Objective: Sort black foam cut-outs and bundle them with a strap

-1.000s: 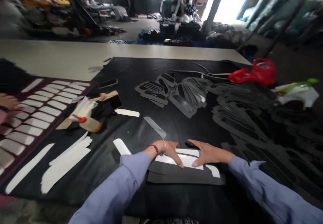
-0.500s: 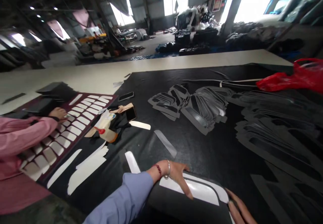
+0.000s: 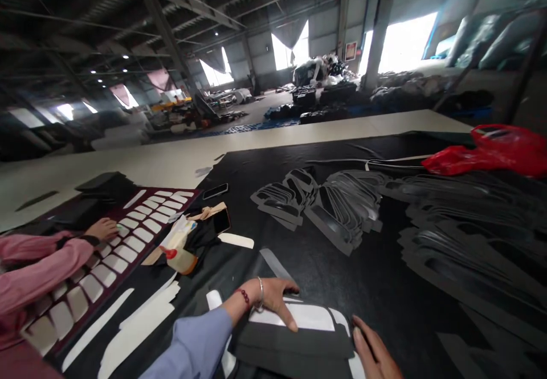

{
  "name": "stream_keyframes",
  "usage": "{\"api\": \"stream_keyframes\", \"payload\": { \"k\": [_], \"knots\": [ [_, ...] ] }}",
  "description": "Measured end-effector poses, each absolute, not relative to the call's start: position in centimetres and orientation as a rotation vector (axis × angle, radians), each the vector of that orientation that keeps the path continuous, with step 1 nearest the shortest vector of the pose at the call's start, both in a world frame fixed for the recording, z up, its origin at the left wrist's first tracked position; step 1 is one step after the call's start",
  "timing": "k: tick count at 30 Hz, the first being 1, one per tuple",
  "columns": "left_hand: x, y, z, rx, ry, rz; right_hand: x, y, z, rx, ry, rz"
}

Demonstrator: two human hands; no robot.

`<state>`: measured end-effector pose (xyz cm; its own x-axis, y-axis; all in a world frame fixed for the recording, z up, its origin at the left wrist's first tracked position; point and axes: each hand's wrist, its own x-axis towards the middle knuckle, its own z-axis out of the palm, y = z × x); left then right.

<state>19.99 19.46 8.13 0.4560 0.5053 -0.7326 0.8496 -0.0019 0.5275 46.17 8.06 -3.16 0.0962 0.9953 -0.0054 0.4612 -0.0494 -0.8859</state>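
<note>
White strip (image 3: 314, 317) lies flat on dark panel (image 3: 294, 342), at 6 o'clock on the counter (image 3: 265, 139); 2nd white piece (image 3: 341, 318) shows at the strip's 3 o'clock end. Left hand (image 3: 274, 298): grip wide, thumb and fingers spread across the strip. Right hand (image 3: 375, 349): at the panel's 3 o'clock edge; cannot tell whether its grip pinches anything. Judged risk: uneven left-hand pressure could skew the strip; a right-hand tug could shift the panel beneath. Hidden: strip surface under left hand. Cut off: right wrist, panel's 6 o'clock edge.
</note>
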Motion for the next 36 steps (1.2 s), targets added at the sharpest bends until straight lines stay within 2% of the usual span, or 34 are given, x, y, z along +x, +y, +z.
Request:
{"api": "stream_keyframes", "payload": {
  "k": [5, 10, 19, 24, 28, 32, 36],
  "knots": [
    [20.2, 18.8, 7.9, 1.709, 1.162, -0.317, 46.1, 8.6, 2.1, -1.412, -2.075, 0.265],
    [20.3, 18.2, 7.2, 1.835, 1.142, -0.196, 42.4, 9.1, 4.9, -1.105, -2.616, 0.087],
    [18.7, 13.9, 6.1, 2.235, 1.153, 0.319, 42.9, 9.1, 3.3, -1.136, -2.688, -0.087],
    [18.1, 11.6, 5.0, 2.291, 1.154, 0.268, 42.5, 8.2, 4.3, -1.016, -2.620, -0.384],
    [18.3, 11.6, 5.0, 2.315, 1.129, 0.121, 41.9, 4.7, 5.1, -0.913, -2.686, -0.226],
    [18.3, 11.7, 5.9, 2.339, 1.158, 0.003, 41.2, 1.4, 5.1, -1.133, -2.754, 0.066],
    [17.8, 10.7, 6.1, 2.329, 1.217, -0.021, 41.0, 0.4, 3.9, -1.238, -2.771, 0.051]
  ]
}}
